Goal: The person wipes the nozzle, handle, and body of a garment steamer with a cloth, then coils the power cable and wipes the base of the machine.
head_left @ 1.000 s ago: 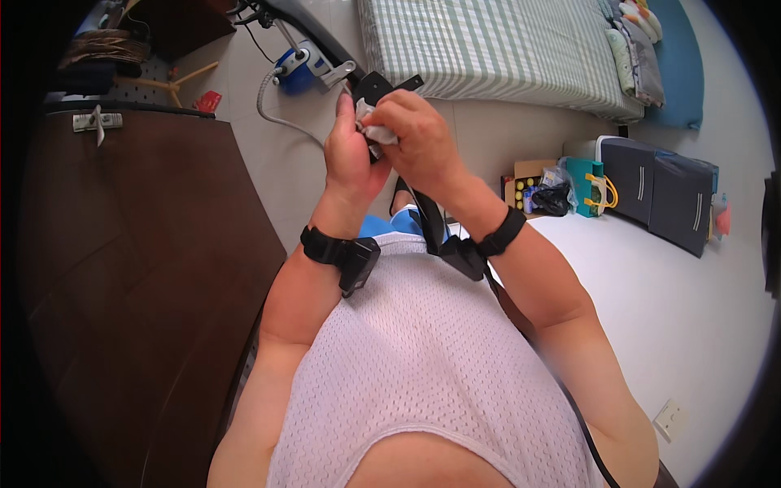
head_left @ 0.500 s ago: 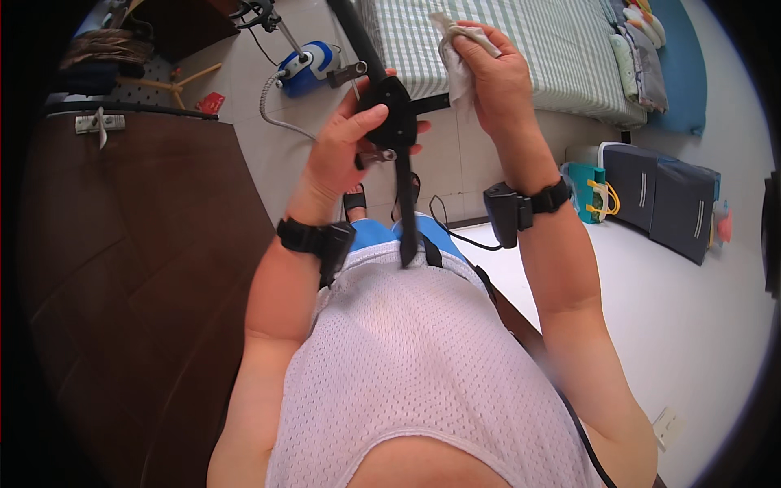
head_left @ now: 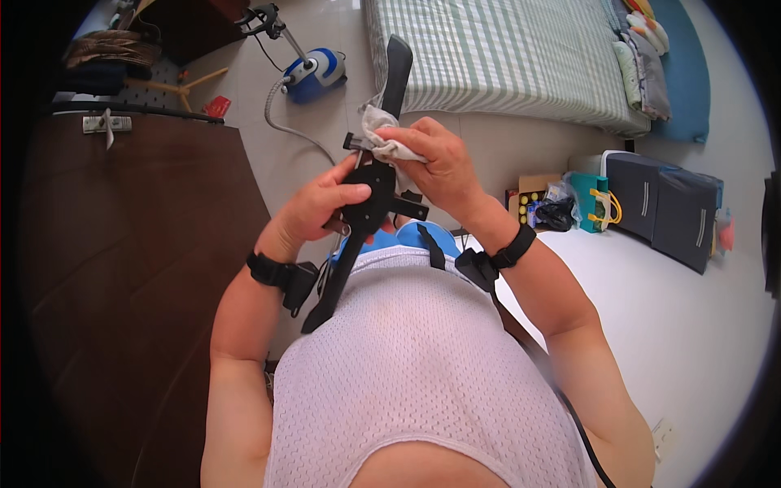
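Observation:
My left hand [head_left: 317,203] is closed round the central hub of a black hanger-like frame [head_left: 368,199], thumb on top and fingertips showing underneath. One long arm of the frame points away from me, another slants down toward my shirt, and a short bar sticks out to the right. A small metal clip [head_left: 355,141] sits beside the upper arm. My right hand [head_left: 435,154] pinches a crumpled off-white cloth [head_left: 379,122], which is wrapped against the upper arm just above the hub. The cloth hides part of that arm.
A blue and white machine [head_left: 313,75] with a pole and a grey hose stands on the floor ahead. Beyond lies a bed [head_left: 496,57] with a green checked cover. A dark brown panel [head_left: 154,268] is at my left; a grey cabinet [head_left: 663,207] and bags at my right.
My right hand has come down and left, bringing the cloth onto the frame's upper arm. The frame has tilted and moved nearer to me, with my left hand still gripping its hub.

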A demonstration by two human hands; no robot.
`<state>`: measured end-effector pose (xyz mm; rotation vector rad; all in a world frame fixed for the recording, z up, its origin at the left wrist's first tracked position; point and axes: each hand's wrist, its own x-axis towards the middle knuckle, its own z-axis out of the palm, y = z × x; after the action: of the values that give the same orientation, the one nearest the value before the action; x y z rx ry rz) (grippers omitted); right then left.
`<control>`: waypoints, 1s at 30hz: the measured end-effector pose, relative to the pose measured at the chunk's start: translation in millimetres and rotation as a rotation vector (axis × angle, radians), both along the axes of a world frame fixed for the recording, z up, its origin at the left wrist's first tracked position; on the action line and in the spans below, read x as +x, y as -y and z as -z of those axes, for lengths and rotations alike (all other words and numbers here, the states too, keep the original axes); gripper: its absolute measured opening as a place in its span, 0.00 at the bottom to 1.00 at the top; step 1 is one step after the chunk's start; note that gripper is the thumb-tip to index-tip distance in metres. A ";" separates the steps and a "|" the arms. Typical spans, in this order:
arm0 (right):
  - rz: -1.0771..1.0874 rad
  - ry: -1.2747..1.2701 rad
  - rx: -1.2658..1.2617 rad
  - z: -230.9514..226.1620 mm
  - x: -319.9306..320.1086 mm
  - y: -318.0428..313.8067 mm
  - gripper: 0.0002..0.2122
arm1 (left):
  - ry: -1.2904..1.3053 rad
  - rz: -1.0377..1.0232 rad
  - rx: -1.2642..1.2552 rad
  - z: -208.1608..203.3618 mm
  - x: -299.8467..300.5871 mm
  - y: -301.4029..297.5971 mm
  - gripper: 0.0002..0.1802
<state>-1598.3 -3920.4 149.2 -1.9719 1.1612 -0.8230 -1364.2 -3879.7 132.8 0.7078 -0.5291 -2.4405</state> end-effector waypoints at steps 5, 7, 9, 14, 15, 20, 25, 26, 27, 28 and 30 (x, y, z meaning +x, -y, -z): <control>0.166 -0.008 -0.138 12.3 -25.1 36.2 0.14 | -0.049 -0.002 0.081 -12.5 -22.4 -32.8 0.31; 0.090 0.001 -0.094 14.7 -24.8 23.6 0.15 | -0.034 -0.007 0.092 -8.4 -20.7 -37.4 0.32; -0.077 0.020 -0.104 21.7 -22.9 -3.0 0.18 | -0.021 -0.014 0.097 -4.0 -20.4 -39.3 0.32; -0.003 0.006 0.022 17.0 -30.6 -19.5 0.14 | 0.049 0.048 0.111 -8.7 -28.7 -45.1 0.32; 0.068 -0.006 -0.162 27.6 -35.2 -1.2 0.13 | 0.051 0.059 0.109 -10.0 -30.7 -43.5 0.32; 0.093 -0.033 -0.112 18.8 -41.5 10.2 0.14 | 0.130 0.099 0.059 -10.9 -35.4 -46.3 0.33; -0.041 0.016 0.142 4.2 -36.1 -44.7 0.16 | 0.064 0.071 0.100 -5.9 -36.6 -47.3 0.36; 0.052 0.037 -0.044 17.8 -38.2 -32.1 0.15 | -0.017 0.061 0.121 -5.9 -37.7 -47.0 0.38; 0.155 0.046 -0.234 28.7 -44.6 -16.2 0.15 | -0.022 0.079 0.116 -6.6 -40.4 -44.6 0.38; 0.248 0.023 -0.261 36.9 -53.5 3.0 0.15 | -0.078 0.092 0.112 -7.6 -41.8 -45.7 0.38; 0.293 0.232 0.044 33.1 -59.4 22.0 0.15 | -0.124 0.105 0.107 -10.4 -44.0 -49.8 0.38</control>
<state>-1657.7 -3942.4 116.1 -1.6410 1.3321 -1.1326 -1408.2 -3829.9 143.2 0.5791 -0.3987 -2.6063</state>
